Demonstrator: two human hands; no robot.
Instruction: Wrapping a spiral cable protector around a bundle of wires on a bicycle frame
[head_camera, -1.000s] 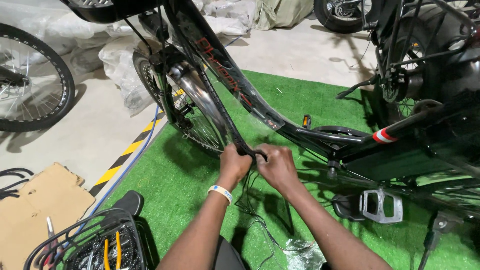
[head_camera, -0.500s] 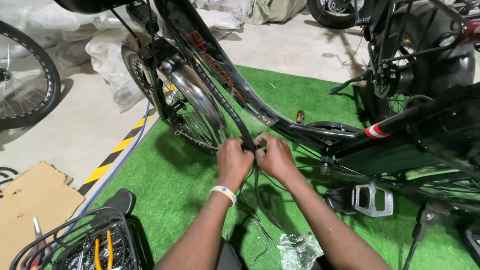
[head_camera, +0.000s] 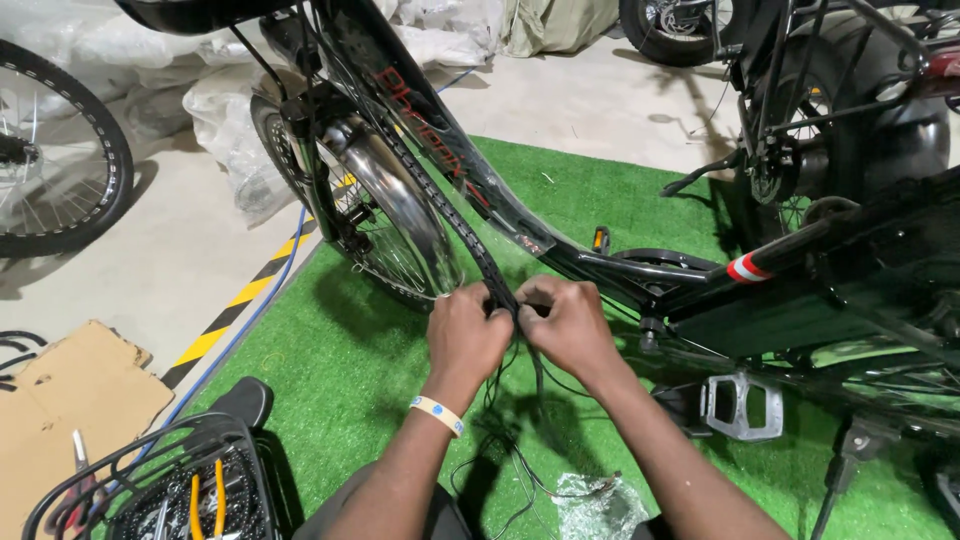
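Note:
My left hand (head_camera: 467, 337) and my right hand (head_camera: 567, 325) meet side by side at the lower end of a black spiral-wrapped cable bundle (head_camera: 441, 210). The bundle runs along the down tube of a black bicycle frame (head_camera: 480, 185). Both hands pinch the wrap where loose black wires (head_camera: 510, 440) drop out of it toward the green mat. A pale band (head_camera: 437, 413) sits on my left wrist. The fingertips are hidden behind the knuckles.
The front wheel with a chrome mudguard (head_camera: 390, 215) stands just left of my hands. A grey pedal (head_camera: 742, 407) lies at the right. A wire basket with yellow-handled pliers (head_camera: 205, 495) sits bottom left, beside cardboard (head_camera: 70, 400). Crumpled clear plastic (head_camera: 590, 495) lies on the green turf (head_camera: 340, 350).
Both hands stayed joined on the cable wrap, closing together more tightly on it. The camera view drifted slightly, so the bicycle and hands sit a little differently in frame.

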